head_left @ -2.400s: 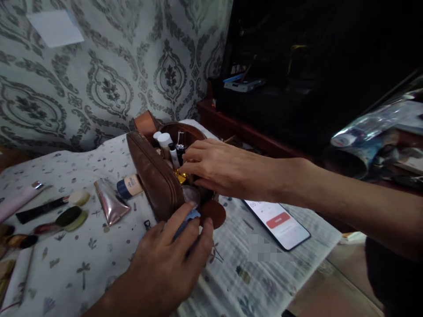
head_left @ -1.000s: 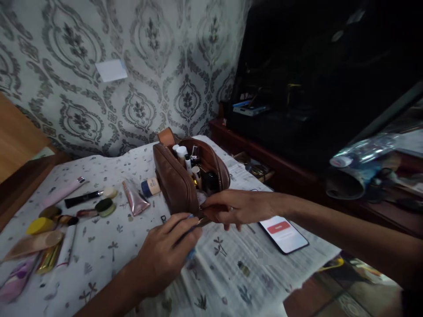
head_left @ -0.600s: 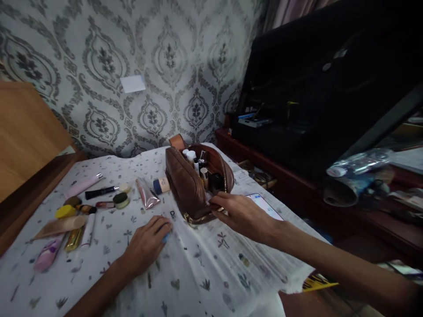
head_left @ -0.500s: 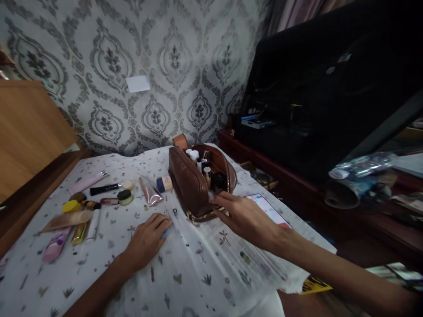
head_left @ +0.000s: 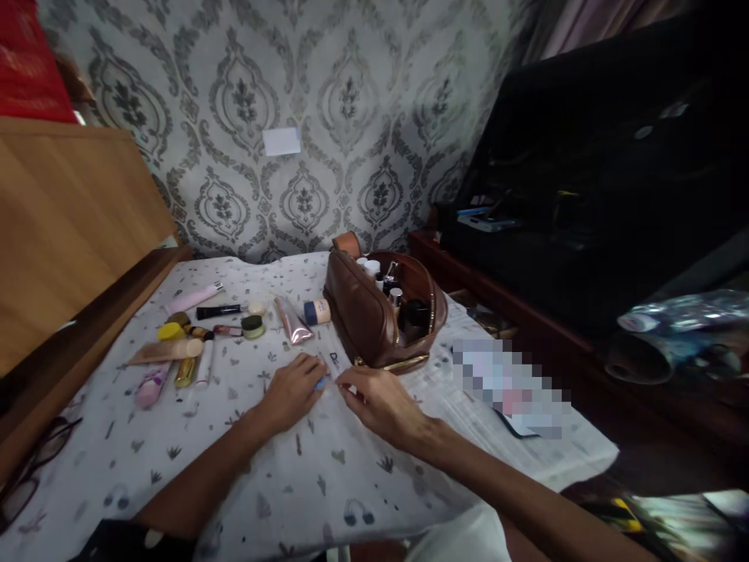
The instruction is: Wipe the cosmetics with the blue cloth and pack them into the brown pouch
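Note:
My left hand (head_left: 296, 389) rests low over the patterned white cloth, its fingers curled round a small blue thing (head_left: 321, 383) that is mostly hidden. Close to its right, my right hand (head_left: 383, 404) has thumb and fingertips pinched together; whether anything thin is between them I cannot make out. Just beyond both hands stands a brown makeup bag (head_left: 360, 308), unzipped. Inside it show a white-capped bottle (head_left: 372, 268), a silver-capped bottle (head_left: 392, 272) and a dark round item (head_left: 417, 314). Neither hand touches the bag.
Left of the bag lie a blue-capped jar (head_left: 317, 312), a pink metallic tube (head_left: 294, 321), a green-lidded pot (head_left: 253, 326) and several other cosmetics. A phone (head_left: 520, 421), partly blurred out, lies right. Glasses (head_left: 55, 441) lie at the left edge; a plastic bottle (head_left: 684, 312) is far right.
My right hand has gone from inside the bag to its front edge, then left and down beside my left hand. My left hand has drawn back from the bag. The view has shifted.

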A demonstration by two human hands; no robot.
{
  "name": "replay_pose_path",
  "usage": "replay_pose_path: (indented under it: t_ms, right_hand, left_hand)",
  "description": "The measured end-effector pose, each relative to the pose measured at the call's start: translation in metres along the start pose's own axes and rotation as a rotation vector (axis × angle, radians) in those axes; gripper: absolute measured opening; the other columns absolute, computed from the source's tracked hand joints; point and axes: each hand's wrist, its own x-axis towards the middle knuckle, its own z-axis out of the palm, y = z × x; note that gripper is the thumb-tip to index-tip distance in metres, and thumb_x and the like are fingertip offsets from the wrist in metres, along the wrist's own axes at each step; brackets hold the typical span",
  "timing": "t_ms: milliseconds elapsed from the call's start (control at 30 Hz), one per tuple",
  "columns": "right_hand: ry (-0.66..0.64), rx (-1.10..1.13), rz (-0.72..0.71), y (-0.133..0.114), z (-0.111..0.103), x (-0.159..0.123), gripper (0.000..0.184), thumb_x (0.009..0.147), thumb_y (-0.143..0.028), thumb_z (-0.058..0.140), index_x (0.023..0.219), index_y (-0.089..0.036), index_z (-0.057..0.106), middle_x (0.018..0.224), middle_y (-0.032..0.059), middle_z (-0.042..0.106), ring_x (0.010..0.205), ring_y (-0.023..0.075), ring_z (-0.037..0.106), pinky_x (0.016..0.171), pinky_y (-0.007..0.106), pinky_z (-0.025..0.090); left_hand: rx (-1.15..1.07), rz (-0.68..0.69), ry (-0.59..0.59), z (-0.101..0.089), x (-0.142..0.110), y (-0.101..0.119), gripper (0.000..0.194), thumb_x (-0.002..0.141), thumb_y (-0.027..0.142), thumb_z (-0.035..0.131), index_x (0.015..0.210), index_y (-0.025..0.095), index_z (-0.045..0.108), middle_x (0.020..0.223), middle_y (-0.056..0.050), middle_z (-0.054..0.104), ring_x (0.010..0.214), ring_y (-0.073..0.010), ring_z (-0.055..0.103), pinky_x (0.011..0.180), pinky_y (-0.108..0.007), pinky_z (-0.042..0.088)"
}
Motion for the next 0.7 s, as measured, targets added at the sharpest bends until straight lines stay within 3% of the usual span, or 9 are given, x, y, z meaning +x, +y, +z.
replay_pose_path:
  t_ms: [167,267,367,533,700]
  right_hand:
    - [0.107,0.331,0.101,-0.002,0.036,0.041,0.017,0.085,-0.019,0.051,0.075,-0.017,0.065,0.073,0.0043,0.07,0.067,0.0155,0.063,0.065,0.025,0.046]
    - [0.165,0.644,0.236,0.0,0.054,0.067,0.026,0.085,-0.038,0.052,0.068,-0.019,0.058,0.056,0.001,0.061,0.052,0.015,0.057,0.054,0.025,0.044]
    - [0.22,0.838,0.29,0.001,0.069,0.084,0.039,0.077,-0.057,0.057,0.065,-0.021,0.053,0.048,-0.0014,0.053,0.043,0.0134,0.049,0.047,0.026,0.041]
    - [0.326,0.854,0.217,0.003,0.082,0.085,0.047,0.079,-0.064,0.057,0.063,-0.021,0.051,0.049,-0.0019,0.05,0.046,0.0127,0.048,0.05,0.026,0.041]
    - [0.293,0.848,0.181,0.01,0.083,0.079,0.049,0.08,-0.066,0.058,0.064,-0.021,0.052,0.049,-0.001,0.052,0.046,0.013,0.048,0.05,0.027,0.041]
  left_hand:
    - [-0.087,-0.102,-0.007,-0.001,0.004,-0.006,0.015,0.093,0.023,0.054,0.105,0.018,0.061,0.108,-0.01,0.066,0.108,-0.0247,0.059,0.09,-0.04,0.054]
    - [-0.144,-0.168,0.059,-0.002,0.006,-0.016,0.013,0.091,0.02,0.054,0.101,0.016,0.062,0.105,-0.011,0.067,0.108,-0.0252,0.06,0.097,-0.042,0.051]
    - [-0.14,-0.219,0.077,-0.003,0.006,-0.024,0.021,0.09,0.017,0.054,0.11,0.015,0.06,0.117,-0.014,0.065,0.116,-0.0257,0.058,0.102,-0.041,0.049]
    - [-0.122,-0.265,0.042,-0.006,0.005,-0.024,0.029,0.088,0.015,0.056,0.116,0.014,0.059,0.124,-0.013,0.065,0.121,-0.0265,0.055,0.105,-0.041,0.047]
    - [-0.06,-0.249,-0.031,-0.014,0.004,-0.019,0.021,0.09,0.018,0.055,0.111,0.014,0.059,0.127,-0.014,0.062,0.124,-0.0274,0.053,0.103,-0.041,0.048]
